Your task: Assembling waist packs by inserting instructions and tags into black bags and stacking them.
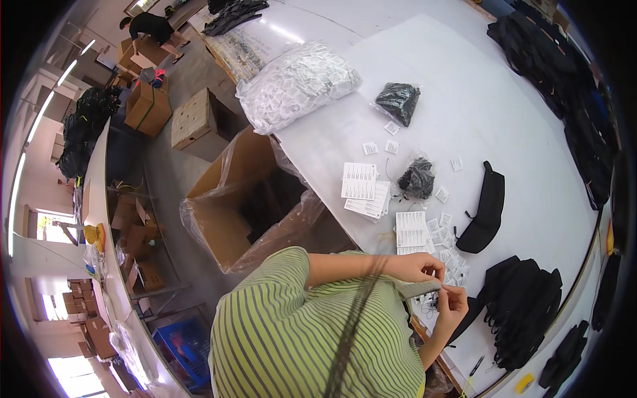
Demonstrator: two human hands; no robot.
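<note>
My left hand [419, 267] and my right hand [452, 309] meet at the table's near edge, fingertips pinched together. Whatever sits between them is too small to make out; a pale grey strip [419, 289] shows just below the left fingers. Beside my left hand lie sheets of printed white labels [411, 230] and loose small white tags [454, 264]. Farther off are more label sheets [359, 182] and an opened clear bag of thin black cords [418, 178]. A slim black pouch [486, 209] lies to the right, above a fanned pile of black pouches [525, 308].
A large clear bag of white tags [302, 85] and a smaller bag of black cords [398, 103] rest on the white table [537, 179]. A plastic-lined carton [215, 225] stands at left. Dark goods [564, 93] line the far right. A person [151, 30] bends over cartons.
</note>
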